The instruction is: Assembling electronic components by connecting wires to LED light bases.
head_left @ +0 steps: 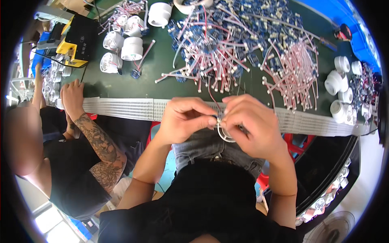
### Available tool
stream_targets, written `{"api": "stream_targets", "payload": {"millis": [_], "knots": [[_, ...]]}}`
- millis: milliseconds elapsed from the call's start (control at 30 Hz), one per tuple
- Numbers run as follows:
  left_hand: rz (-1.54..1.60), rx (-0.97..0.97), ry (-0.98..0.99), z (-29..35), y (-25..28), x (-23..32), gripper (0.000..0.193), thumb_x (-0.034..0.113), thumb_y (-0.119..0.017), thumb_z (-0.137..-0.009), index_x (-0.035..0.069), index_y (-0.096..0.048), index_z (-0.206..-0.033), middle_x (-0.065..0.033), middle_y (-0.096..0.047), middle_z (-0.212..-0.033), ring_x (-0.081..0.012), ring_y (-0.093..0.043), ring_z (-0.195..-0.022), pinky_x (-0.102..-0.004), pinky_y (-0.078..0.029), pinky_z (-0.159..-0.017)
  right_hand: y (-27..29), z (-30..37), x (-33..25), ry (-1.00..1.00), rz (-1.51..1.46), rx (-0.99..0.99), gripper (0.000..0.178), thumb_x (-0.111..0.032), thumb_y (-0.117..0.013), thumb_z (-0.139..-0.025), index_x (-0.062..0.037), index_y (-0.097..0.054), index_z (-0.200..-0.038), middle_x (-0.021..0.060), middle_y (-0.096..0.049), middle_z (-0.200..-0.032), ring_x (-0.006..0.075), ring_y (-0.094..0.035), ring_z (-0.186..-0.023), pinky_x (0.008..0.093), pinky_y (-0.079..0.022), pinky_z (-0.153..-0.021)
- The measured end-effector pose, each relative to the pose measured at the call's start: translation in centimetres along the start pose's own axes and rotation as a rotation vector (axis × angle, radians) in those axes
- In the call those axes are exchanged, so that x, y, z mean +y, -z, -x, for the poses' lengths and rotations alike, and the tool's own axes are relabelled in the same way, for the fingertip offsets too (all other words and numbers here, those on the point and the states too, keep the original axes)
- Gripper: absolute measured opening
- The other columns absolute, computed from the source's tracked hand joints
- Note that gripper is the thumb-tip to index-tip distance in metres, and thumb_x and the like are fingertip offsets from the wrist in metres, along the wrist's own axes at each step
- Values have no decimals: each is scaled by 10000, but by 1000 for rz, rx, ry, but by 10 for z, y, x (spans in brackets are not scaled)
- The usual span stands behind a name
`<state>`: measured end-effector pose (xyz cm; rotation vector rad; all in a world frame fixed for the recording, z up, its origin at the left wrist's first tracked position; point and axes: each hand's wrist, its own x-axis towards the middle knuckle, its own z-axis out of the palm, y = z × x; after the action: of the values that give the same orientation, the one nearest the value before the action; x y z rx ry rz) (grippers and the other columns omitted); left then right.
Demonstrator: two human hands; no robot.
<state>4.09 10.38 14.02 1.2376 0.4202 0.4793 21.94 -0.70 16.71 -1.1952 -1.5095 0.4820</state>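
In front of my waist, just off the table's near edge, my two hands meet fingertip to fingertip. My left hand [184,121] is closed, thumb and forefinger pinching a small wired connector [219,120]. A thin red wire [214,97] runs up from it toward the table. My right hand [255,125] is closed round a white round housing [225,137], whose curved rim shows below the fingers. The fingers cover most of the housing and the joint between wire and part.
The green table [133,87] carries a heap of blue circuit boards [259,24] and a bundle of red-white wires [293,73]. White housings [132,48] stand at left, more [338,83] at right. White perforated edging [125,108] lines the front. A co-worker's tattooed arm [99,135] rests at left.
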Motion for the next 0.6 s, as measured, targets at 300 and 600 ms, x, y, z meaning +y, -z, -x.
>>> {"api": "stream_targets", "payload": {"millis": [300, 600], "knots": [[38, 31, 38, -2, -3, 3, 130, -89, -706, -816, -54, -693, -940, -105, -695, -857, -146, -683, -758, -260, -577, -676, 1, 0, 0, -82, -36, 13, 180, 65, -667, -721, -42, -536, -780, 94, -561, -736, 304, -622, -774, 382, -504, -682], [78, 16, 74, -1, 1, 1, 138, -75, -698, -833, -58, -683, -968, -113, -706, -883, -146, -692, -786, -267, -596, -688, -1, 4, 3, -139, -46, 51, 165, 56, -668, -731, -32, -545, -796, 84, -591, -747, 276, -612, -728, 368, -486, -651]]}}
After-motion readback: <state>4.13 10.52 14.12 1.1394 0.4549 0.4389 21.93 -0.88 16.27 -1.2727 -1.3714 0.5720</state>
